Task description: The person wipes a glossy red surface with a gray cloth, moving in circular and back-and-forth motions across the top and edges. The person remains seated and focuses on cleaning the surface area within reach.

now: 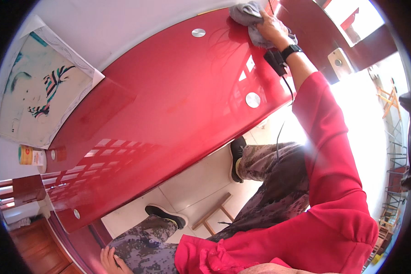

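Note:
My right hand [274, 29], with a black band on its wrist, grips a bunched grey cloth [246, 15]. The cloth lies against the far right end of a glossy red tabletop [164, 99] with round silver discs set in it. Beside that wrist is a small black box-shaped device [275, 63] with a black cable. At the bottom left, my left hand [113, 262] rests on the knee of my camouflage trousers, fingers slightly spread, with nothing seen in it.
A picture print [48, 85] leans on the wall at the table's left end, near a yellow-and-white jar [30, 156]. A wooden stool or frame [212, 212] stands on the tiled floor between my feet. Folding racks [390, 99] stand far right. Bright light washes out part of the right side.

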Demonstrator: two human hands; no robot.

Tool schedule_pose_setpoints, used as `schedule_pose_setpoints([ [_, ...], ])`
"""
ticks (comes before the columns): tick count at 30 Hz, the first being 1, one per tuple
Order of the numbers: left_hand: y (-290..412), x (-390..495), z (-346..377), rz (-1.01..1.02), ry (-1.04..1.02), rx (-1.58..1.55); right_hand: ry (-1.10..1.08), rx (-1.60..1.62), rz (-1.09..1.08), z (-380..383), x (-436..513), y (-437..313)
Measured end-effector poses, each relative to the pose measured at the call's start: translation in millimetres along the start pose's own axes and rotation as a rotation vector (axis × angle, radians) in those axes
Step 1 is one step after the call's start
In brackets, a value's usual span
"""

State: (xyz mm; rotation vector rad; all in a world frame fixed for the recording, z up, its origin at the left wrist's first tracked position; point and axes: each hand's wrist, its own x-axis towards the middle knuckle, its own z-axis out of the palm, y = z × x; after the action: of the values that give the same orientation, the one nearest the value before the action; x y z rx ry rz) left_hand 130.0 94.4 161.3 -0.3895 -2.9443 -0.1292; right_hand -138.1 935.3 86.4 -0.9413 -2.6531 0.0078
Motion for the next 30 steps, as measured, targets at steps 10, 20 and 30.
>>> schedule_pose_setpoints([
  [10,-23,-8,20,-0.033,-0.009,0.011,-0.089,0.032,0.036,-55,-127,51],
  [20,-26,-24,21,0.051,0.106,-0.044,0.09,0.181,-0.093,-70,-252,8],
  [30,-38,-44,29,0.021,0.151,-0.027,0.131,0.561,-0.878,-97,-405,-197],
])
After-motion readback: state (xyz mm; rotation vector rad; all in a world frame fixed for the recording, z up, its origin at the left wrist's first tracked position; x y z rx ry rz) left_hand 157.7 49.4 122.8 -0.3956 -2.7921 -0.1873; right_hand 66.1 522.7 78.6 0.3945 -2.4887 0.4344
